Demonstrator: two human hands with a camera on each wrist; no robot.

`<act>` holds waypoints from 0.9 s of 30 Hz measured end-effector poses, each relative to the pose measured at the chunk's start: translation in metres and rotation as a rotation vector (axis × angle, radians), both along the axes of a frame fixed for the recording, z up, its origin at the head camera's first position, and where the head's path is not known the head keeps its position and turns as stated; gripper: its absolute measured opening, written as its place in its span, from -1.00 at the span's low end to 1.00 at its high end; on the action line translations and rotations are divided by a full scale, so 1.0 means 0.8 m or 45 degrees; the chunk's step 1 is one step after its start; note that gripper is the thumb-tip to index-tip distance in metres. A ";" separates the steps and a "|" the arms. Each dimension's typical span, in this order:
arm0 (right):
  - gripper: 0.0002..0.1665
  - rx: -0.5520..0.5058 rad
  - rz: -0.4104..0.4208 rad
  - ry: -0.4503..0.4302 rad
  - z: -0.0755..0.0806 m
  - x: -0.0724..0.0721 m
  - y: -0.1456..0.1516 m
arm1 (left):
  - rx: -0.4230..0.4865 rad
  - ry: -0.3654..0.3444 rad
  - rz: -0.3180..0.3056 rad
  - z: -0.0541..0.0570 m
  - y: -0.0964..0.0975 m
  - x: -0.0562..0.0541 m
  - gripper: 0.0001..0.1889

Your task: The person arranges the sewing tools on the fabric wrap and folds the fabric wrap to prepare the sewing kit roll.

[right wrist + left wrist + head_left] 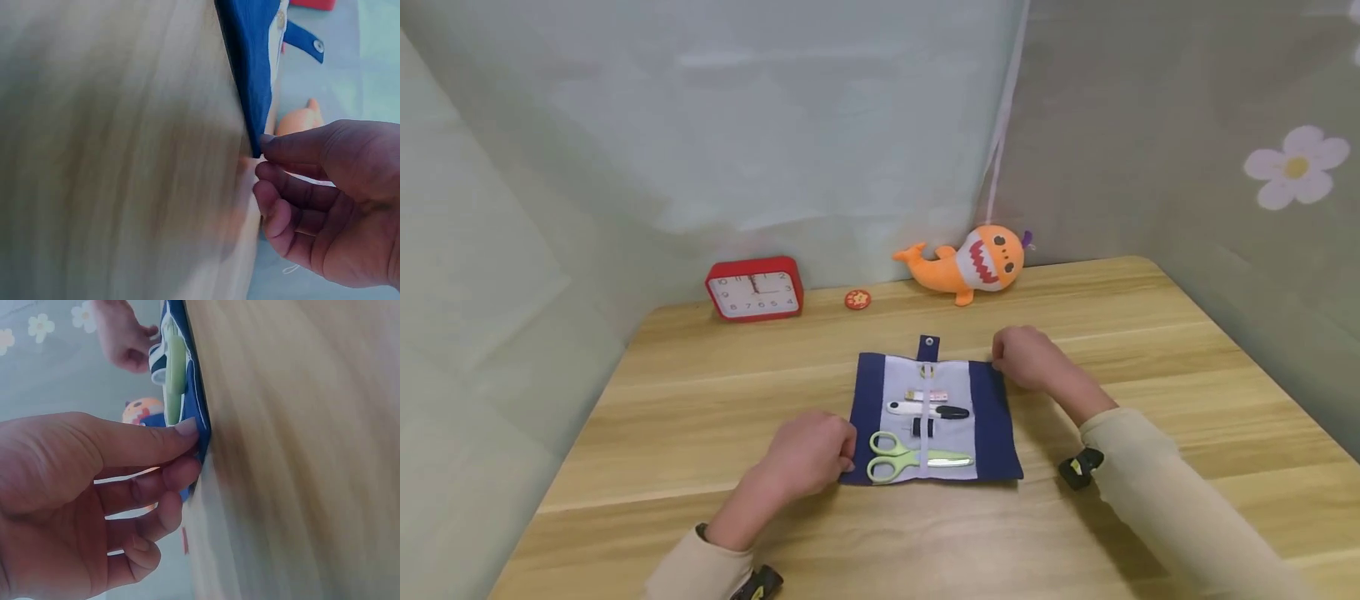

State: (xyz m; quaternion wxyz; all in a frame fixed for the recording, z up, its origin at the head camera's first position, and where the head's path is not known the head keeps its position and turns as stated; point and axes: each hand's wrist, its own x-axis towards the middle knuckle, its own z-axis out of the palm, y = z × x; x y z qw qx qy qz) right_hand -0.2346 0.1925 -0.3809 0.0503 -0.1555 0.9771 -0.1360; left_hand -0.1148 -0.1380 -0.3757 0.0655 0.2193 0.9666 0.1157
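Note:
An unfolded navy sewing kit (pixel 996 425) lies flat on the table, its pale lining facing up. Under a pale elastic band sit scissors with light green handles (pixel 889 468), a dark thread spool (pixel 922 427), a white tool with a black end (pixel 927 410), a small pink-and-white piece (pixel 927 396) and a small yellowish item (pixel 927 372). My left hand (pixel 812 454) pinches the kit's left edge near the front, thumb on top in the left wrist view. At the far right corner, my right hand (pixel 1030 357) pinches the navy cloth (pixel 250 69) between thumb and forefinger.
A snap tab (pixel 928 348) sticks out from the kit's far edge. Along the back of the wooden table (pixel 700 433) stand a red clock (pixel 756 289), a round red badge (pixel 857 299) and an orange shark plush (pixel 962 262). Curtains hang behind and at the sides.

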 end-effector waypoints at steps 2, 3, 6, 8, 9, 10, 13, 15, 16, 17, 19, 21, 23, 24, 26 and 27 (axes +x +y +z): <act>-0.89 -0.027 -0.028 0.003 -0.002 -0.006 -0.002 | 0.004 -0.007 0.003 0.001 0.003 0.000 -0.62; -0.89 -0.036 -0.034 0.006 -0.003 -0.008 -0.003 | 0.005 -0.015 0.002 0.001 0.005 -0.001 -0.62; -0.88 -0.058 -0.062 0.028 -0.006 -0.013 -0.007 | 0.000 -0.031 0.005 0.000 0.008 -0.003 -0.62; -0.89 -0.069 -0.078 0.040 -0.008 -0.014 -0.008 | 0.000 -0.050 0.023 -0.001 0.009 -0.005 -0.63; -0.89 -0.071 -0.078 0.048 -0.009 -0.014 -0.009 | 0.000 -0.064 0.038 -0.002 0.009 -0.007 -0.63; -0.90 -0.070 -0.077 0.058 -0.009 -0.013 -0.009 | 0.002 -0.079 0.055 -0.002 0.010 -0.008 -0.63; -0.90 -0.060 -0.065 0.079 -0.009 -0.011 -0.011 | -0.004 -0.105 0.105 -0.002 0.011 -0.013 -0.56; -0.90 -0.038 -0.046 0.096 -0.006 -0.008 -0.010 | -0.009 -0.127 0.123 -0.002 0.013 -0.016 -0.49; -0.89 -0.026 -0.036 0.095 -0.004 -0.007 -0.009 | -0.013 -0.136 0.129 -0.001 0.014 -0.016 -0.43; -0.87 -0.016 -0.033 0.082 -0.003 -0.005 -0.007 | -0.016 -0.144 0.132 0.000 0.015 -0.017 -0.35; -0.76 -0.002 -0.032 0.019 0.003 0.000 -0.004 | -0.025 -0.162 0.139 0.001 0.016 -0.020 -0.19; -0.59 0.020 -0.032 -0.066 0.007 0.005 0.000 | -0.041 -0.187 0.150 0.002 0.015 -0.022 -0.07; -0.41 0.039 -0.040 -0.157 0.009 0.011 0.003 | -0.061 -0.215 0.167 0.004 0.012 -0.025 0.01; -0.32 0.054 -0.042 -0.196 0.011 0.014 0.004 | -0.074 -0.227 0.171 0.005 0.011 -0.027 0.04; -0.21 0.089 -0.037 -0.239 0.012 0.020 0.005 | -0.089 -0.263 0.182 0.005 0.009 -0.031 0.07; -0.17 0.103 -0.034 -0.255 0.013 0.022 0.005 | -0.094 -0.278 0.184 0.006 0.008 -0.033 0.08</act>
